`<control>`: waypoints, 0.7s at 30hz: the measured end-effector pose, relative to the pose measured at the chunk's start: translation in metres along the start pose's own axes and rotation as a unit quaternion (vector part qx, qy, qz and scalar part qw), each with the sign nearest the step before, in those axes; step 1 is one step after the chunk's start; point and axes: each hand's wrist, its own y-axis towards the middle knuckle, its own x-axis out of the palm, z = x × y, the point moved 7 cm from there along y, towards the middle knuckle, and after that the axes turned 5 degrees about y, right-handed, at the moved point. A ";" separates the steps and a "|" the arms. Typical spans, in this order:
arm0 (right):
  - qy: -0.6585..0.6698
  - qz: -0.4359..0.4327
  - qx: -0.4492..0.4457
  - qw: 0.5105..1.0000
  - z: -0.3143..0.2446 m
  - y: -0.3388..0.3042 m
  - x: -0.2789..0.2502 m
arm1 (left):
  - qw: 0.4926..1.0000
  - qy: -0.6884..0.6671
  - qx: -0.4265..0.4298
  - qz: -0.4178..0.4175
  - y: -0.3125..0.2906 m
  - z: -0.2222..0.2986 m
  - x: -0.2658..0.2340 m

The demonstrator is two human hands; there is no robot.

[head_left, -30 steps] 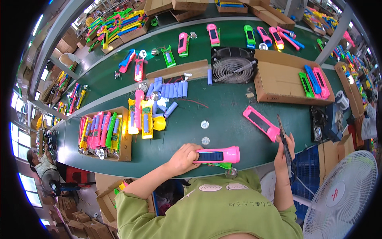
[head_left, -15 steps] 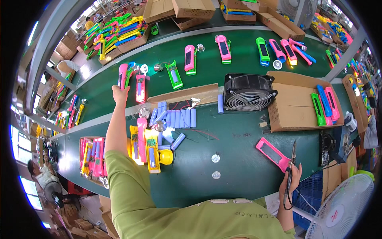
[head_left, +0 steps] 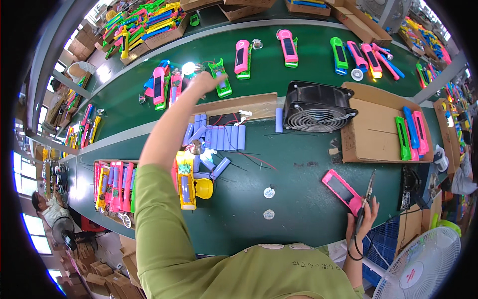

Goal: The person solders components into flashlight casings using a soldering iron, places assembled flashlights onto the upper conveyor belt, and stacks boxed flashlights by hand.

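My left hand (head_left: 203, 83) is stretched out over the conveyor, fingers extended beside a green flashlight housing (head_left: 224, 91) with its circuit board and battery showing; any contact is unclear. Just left of that hand lie an open pink housing (head_left: 175, 89), a lit lamp head (head_left: 188, 68) and a pink-and-green flashlight (head_left: 159, 84). At the right of the bench my right hand (head_left: 367, 219) is closed around a soldering iron (head_left: 362, 209) with a dark cord. Its metal end points up and away, next to an empty pink casing (head_left: 341, 191) on the green bench top.
Blue cylindrical batteries (head_left: 226, 137) and a yellow housing (head_left: 186, 187) lie mid-left. A black fan (head_left: 316, 107) stands beside a cardboard tray (head_left: 371, 144) of casings. A box of housings (head_left: 115, 187) sits left, a white fan (head_left: 416, 269) lower right. More flashlights line the conveyor.
My left hand has let go of the pink-and-green flashlight and moved right to the open green housing. That flashlight now lies on the conveyor. My right hand keeps the soldering iron nearly in place.
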 end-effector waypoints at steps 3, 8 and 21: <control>0.047 -0.010 -0.004 0.999 -0.006 0.006 0.002 | 0.991 -0.068 -0.020 0.115 0.013 0.029 0.015; 0.104 0.016 0.012 0.994 0.001 0.002 0.002 | 0.976 -0.115 0.049 0.176 -0.006 0.034 -0.001; 0.205 -0.008 -0.041 0.978 0.004 -0.001 -0.003 | 0.775 0.027 0.614 0.143 -0.402 0.107 0.092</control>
